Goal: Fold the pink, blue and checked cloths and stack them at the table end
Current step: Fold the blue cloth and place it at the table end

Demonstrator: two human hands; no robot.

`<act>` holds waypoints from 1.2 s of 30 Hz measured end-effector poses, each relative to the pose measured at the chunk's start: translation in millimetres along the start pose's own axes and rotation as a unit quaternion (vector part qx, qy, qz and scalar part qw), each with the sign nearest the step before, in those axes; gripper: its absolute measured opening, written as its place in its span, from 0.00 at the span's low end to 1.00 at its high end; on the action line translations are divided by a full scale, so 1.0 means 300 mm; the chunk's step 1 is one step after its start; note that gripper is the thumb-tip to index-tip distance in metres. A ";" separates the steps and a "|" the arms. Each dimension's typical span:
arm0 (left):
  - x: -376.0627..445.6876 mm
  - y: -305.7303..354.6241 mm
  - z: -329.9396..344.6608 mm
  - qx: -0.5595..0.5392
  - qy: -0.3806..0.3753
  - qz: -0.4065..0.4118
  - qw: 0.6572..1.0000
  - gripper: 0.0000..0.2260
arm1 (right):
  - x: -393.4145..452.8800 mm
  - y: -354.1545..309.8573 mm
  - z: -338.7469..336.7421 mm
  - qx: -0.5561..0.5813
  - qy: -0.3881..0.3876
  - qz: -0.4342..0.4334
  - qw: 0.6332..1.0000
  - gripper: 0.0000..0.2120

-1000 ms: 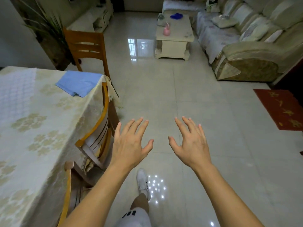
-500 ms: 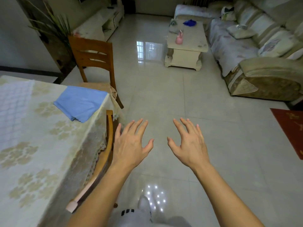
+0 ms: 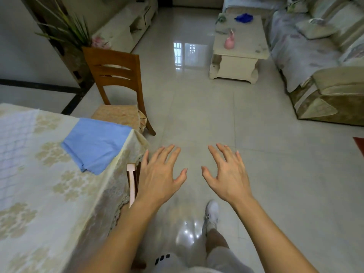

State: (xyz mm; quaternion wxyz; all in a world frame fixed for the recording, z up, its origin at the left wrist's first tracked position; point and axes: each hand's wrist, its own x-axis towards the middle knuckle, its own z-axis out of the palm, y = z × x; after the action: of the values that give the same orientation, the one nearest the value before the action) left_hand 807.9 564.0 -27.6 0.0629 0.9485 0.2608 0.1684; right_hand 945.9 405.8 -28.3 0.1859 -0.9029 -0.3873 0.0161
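A folded blue cloth (image 3: 96, 143) lies on the far right corner of the dining table (image 3: 45, 194), which is covered with a cream floral tablecloth. A pale checked fabric (image 3: 15, 138) lies flat at the table's left side. No pink cloth is visible on the table. My left hand (image 3: 159, 174) hangs open, palm down, just right of the table's edge, below and right of the blue cloth. Over the floor, my right hand (image 3: 228, 172) is also open and holds nothing.
A wooden chair (image 3: 118, 85) stands beyond the table corner; another chair's back (image 3: 131, 184) sits tucked against the table near my left hand. Ahead are a coffee table (image 3: 239, 48) with a pink item, a sofa (image 3: 323, 62) at right, and tiled floor (image 3: 197, 119).
I have walked forward along the table's side. The blue cloth and the table corner are now closer and lower in view. Both hands stay open and held out in front.
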 end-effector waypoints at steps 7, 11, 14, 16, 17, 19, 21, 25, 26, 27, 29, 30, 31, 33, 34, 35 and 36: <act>0.318 0.005 0.123 0.018 -0.006 -0.045 0.999 0.28 | 0.389 0.111 0.032 0.006 -0.011 -0.050 0.999 0.34; 0.511 0.020 0.172 0.033 -0.015 -0.083 0.996 0.28 | 0.635 0.192 0.032 0.004 -0.028 -0.088 0.996 0.34; 0.631 0.021 0.189 0.039 -0.011 -0.131 0.990 0.28 | 0.788 0.216 0.019 0.009 -0.047 -0.127 0.991 0.34; 0.687 0.011 0.192 0.043 0.003 -0.159 0.986 0.28 | 0.883 0.207 0.025 0.018 -0.052 -0.160 0.986 0.33; 0.705 0.000 0.189 0.048 0.012 -0.173 0.984 0.28 | 0.927 0.195 0.033 0.020 -0.057 -0.176 0.983 0.33; 0.723 -0.025 0.180 0.056 0.031 -0.211 0.975 0.28 | 1.011 0.170 0.056 0.016 -0.077 -0.211 0.974 0.32; 0.715 -0.060 0.166 0.067 0.036 -0.259 0.963 0.28 | 1.076 0.126 0.083 0.023 -0.092 -0.246 0.964 0.32; 0.670 -0.147 0.158 0.093 0.025 -0.344 0.934 0.28 | 1.173 0.002 0.149 0.024 -0.115 -0.331 0.936 0.31; 0.656 -0.162 0.157 0.098 0.025 -0.362 0.927 0.28 | 1.191 -0.030 0.174 0.028 -0.113 -0.351 0.929 0.32; 0.643 -0.176 0.155 0.102 0.027 -0.379 0.919 0.27 | 1.207 -0.064 0.192 0.040 -0.115 -0.362 0.924 0.31; 0.617 -0.211 0.155 0.111 0.033 -0.415 0.902 0.27 | 1.227 -0.136 0.225 0.062 -0.114 -0.395 0.909 0.31; 0.606 -0.231 0.158 0.116 0.037 -0.432 0.893 0.26 | 1.238 -0.169 0.244 0.066 -0.113 -0.413 0.901 0.31; 0.596 -0.256 0.161 0.120 0.039 -0.448 0.885 0.26 | 1.251 -0.205 0.257 0.070 -0.118 -0.430 0.892 0.30; 0.578 -0.310 0.164 0.123 0.045 -0.473 0.871 0.27 | 1.284 -0.277 0.294 0.085 -0.114 -0.470 0.871 0.29; 0.572 -0.338 0.162 0.124 0.046 -0.483 0.865 0.27 | 1.299 -0.311 0.322 0.097 -0.105 -0.482 0.864 0.29; 0.567 -0.367 0.159 0.126 0.048 -0.493 0.859 0.27 | 1.314 -0.343 0.344 0.107 -0.104 -0.488 0.860 0.28; 0.566 -0.397 0.155 0.129 0.052 -0.504 0.852 0.27 | 1.329 -0.374 0.375 0.118 -0.096 -0.495 0.855 0.28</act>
State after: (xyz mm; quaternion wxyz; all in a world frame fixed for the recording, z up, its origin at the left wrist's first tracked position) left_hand 905.0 752.2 -47.1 0.0030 0.6765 0.7253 0.1272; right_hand 1127.5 794.1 -48.1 0.2358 -0.5571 -0.7944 0.0544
